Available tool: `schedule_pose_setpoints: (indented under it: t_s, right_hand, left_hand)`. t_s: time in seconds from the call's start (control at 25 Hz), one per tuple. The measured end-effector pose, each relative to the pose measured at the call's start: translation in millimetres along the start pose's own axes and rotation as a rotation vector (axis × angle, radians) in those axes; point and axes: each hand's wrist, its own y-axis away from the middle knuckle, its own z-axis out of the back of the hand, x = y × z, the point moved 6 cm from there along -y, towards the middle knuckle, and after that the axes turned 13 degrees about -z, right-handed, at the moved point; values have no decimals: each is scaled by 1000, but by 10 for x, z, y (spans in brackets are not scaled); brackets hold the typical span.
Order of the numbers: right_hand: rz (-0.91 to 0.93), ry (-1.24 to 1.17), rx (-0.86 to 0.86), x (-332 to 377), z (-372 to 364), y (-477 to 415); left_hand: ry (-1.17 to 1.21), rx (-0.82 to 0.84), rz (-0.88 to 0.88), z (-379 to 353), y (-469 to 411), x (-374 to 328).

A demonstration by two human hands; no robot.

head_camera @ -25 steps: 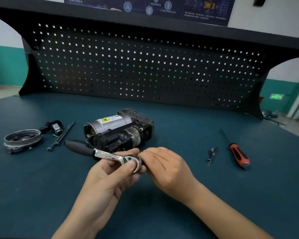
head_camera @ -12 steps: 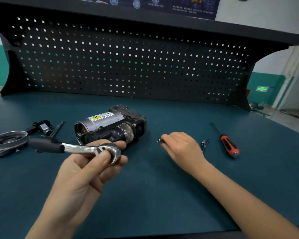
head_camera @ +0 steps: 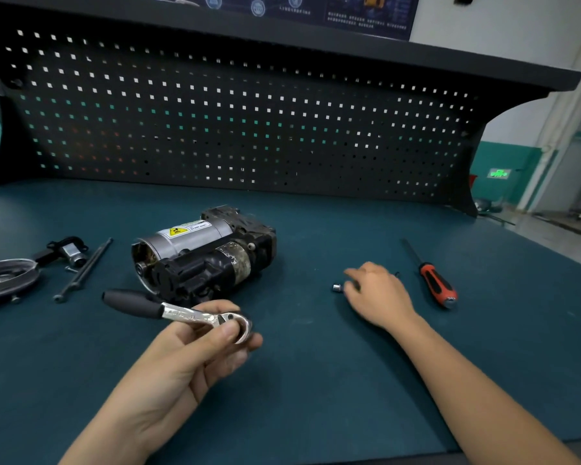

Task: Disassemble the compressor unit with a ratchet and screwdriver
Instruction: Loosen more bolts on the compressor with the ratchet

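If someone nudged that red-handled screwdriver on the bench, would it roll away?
Probably a little: the screwdriver has a rounded handle and a thin round shaft, and it lies flat on the table. The black patches on the handle look rubbery, so it likely wouldn't slip when picked up. It seems stiff and fairly light.

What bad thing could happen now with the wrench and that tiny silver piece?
1. The small socket lies loose on the table beside the right hand. It is round, so a nudge might send it rolling away.
2. The left hand holds the ratchet near its head, so the long handle might tip it out of the fingers.
3. The long bolts lie loose left of the compressor and could get swept off.
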Motion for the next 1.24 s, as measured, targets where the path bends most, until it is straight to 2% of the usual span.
schedule_pose_setpoints:
  t_s: [0.08,0.12,0.2,0.28,0.52,0.72,0.88,0.96,1.08,1.12,1.24]
  right_hand:
    - [-262,-149,-108,-295,154,-78]
    - [-377,-152,-65,-438,147,-110]
    - [-492,-82,145,-614,34,-147]
    - [-490,-80,246,-656,-16,-192]
    - [-596,-341,205,-826,75,-148]
    - [-620,-358,230,-836,60,-139]
    - [-650,-552,148,-877,116,-100]
    - [-637,-735,108,-789,148,-41]
    - [-623,-1215,312,-473,28,95]
    - [-613,-1306,392,-356,-12,135]
    - [-596,-1311,517,-164,-111,197]
  left_hand:
    - [-2,-13,10,9,19,3]
    - [-11,-16,15,20,21,19]
    - [-26,-7,31,24,37,54]
    - [-35,3,47,44,40,86]
    - [-46,58,98,42,43,111]
    - [-53,46,104,16,46,112]
    - [-50,27,97,33,38,107]
    - [-42,16,92,45,28,113]
    - [-42,13,86,48,24,115]
    - [-34,19,87,29,35,107]
    - [-45,26,87,32,39,106]
